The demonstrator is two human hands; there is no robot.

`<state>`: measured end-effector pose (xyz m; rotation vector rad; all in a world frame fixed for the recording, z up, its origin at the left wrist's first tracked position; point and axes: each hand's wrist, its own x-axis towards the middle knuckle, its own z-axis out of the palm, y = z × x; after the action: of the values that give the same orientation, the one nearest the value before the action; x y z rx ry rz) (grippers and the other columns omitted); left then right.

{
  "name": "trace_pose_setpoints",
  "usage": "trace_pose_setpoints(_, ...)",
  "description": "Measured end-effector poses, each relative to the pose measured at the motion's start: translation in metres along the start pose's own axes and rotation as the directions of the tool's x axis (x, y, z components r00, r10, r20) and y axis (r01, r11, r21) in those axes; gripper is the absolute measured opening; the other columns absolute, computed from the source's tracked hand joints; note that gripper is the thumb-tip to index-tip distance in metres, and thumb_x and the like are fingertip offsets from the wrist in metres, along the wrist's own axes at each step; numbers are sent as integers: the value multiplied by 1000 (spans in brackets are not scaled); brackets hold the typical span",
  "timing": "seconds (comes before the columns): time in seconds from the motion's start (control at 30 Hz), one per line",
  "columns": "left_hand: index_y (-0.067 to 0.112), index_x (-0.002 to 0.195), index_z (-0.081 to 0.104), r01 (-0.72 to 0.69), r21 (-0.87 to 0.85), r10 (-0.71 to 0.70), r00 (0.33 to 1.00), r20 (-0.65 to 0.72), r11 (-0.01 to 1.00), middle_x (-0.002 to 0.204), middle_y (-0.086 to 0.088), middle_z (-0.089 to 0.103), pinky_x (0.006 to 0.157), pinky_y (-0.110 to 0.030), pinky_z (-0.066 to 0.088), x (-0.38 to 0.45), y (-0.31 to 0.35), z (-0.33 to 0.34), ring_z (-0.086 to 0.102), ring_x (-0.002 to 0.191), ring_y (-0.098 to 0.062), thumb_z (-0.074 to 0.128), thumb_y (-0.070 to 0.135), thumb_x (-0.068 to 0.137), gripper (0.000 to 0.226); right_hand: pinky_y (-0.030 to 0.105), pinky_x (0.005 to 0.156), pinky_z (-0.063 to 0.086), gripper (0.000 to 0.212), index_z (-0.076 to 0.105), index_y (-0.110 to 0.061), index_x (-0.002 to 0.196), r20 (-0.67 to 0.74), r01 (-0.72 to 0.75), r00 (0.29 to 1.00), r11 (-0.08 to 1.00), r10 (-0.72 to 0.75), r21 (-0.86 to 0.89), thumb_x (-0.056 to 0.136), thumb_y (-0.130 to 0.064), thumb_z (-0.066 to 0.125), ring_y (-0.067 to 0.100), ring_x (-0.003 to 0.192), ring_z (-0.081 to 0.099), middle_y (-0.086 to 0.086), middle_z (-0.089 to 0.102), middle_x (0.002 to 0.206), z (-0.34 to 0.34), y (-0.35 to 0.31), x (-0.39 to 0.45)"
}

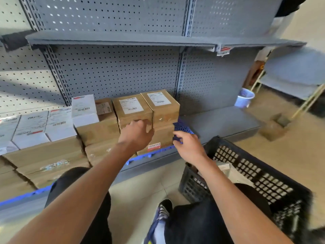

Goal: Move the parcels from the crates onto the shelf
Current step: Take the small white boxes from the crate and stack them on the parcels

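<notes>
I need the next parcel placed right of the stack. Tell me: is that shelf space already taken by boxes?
No. The grey shelf right of the brown boxes is bare apart from the blue mat, which the right hand pinches.

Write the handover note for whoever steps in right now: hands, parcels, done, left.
Left hand: fingers pressed against the front of a brown parcel in the top row on the bottom shelf.
Right hand: pinching the edge of the blue mat beside the stack.
Done: brown and white parcels stacked along the shelf's left and middle.
Left: the black crate at the right holds at least one pale packet; the rest of its inside is hidden. Shelf space to the right of the stack is free.
</notes>
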<state>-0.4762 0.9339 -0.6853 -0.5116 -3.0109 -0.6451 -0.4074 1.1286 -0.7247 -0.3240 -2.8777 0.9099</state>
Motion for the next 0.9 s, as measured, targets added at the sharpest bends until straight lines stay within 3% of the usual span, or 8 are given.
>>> trace_pose_setpoints(0.13, 34, 132, 61, -124, -39, 127, 987, 102, 992, 123, -12, 67, 92, -41, 52, -9, 47, 31, 62, 114, -38, 52, 45, 97, 38, 34, 104, 43, 38, 62, -29, 138, -111, -128, 985, 992, 129, 9, 100, -26, 58, 21, 121, 61, -3, 68, 131, -25, 41, -33)
trace_pose_setpoints(0.23, 32, 131, 62, -208, -90, 220, 962, 159, 974, 124, -13, 66, 92, -42, 52, -10, 75, 60, 61, 114, -39, 53, 44, 98, 36, 35, 102, 48, 36, 67, -22, 132, -187, -187, 964, 982, 191, 43, 97, -18, 61, 23, 114, 66, 2, 72, 124, -36, 69, -56)
trace_pose_setpoints(0.4, 31, 128, 64, -301, -157, 331, 918, 220, 941, 123, -12, 67, 90, -43, 51, -10, 116, 110, 60, 115, -39, 53, 44, 97, 35, 35, 105, 47, 36, 64, -19, 134, -186, -324, 931, 945, 313, -33, 99, -18, 56, 22, 125, 60, 1, 67, 134, -43, 123, -82)
trace_pose_setpoints(0.53, 32, 129, 62, -335, -208, 388, 865, 319, 919, 128, -6, 66, 95, -46, 53, -16, 138, 154, 62, 116, -32, 49, 50, 93, 42, 33, 94, 47, 32, 67, -21, 128, -179, -455, 881, 887, 437, -73, 98, -17, 54, 25, 114, 65, 4, 70, 126, -42, 160, -99)
trace_pose_setpoints(0.67, 28, 134, 62, -379, -182, 420, 822, 384, 907, 129, -7, 66, 94, -43, 52, -22, 150, 199, 63, 115, -31, 53, 42, 98, 39, 40, 98, 53, 36, 65, -13, 133, -195, -532, 820, 842, 538, 86, 98, -12, 57, 29, 118, 62, 8, 64, 136, -32, 194, -118)
trace_pose_setpoints(0.77, 26, 138, 60, -388, -199, 435, 773, 461, 900, 135, -8, 63, 100, -42, 50, -25, 153, 232, 61, 120, -30, 54, 41, 100, 42, 34, 97, 48, 37, 62, -15, 137, -168, -571, 800, 817, 576, 80, 101, -14, 52, 31, 121, 59, 9, 63, 136, -19, 219, -128)
trace_pose_setpoints(0.9, 26, 143, 54, -448, -206, 480, 675, 560, 870, 127, -9, 67, 96, -47, 51, -28, 156, 272, 65, 109, -30, 52, 38, 101, 43, 40, 96, 51, 37, 62, -20, 135, -95, -637, 759, 765, 644, 92, 99, -21, 51, 31, 121, 59, 7, 65, 132, 7, 250, -139)
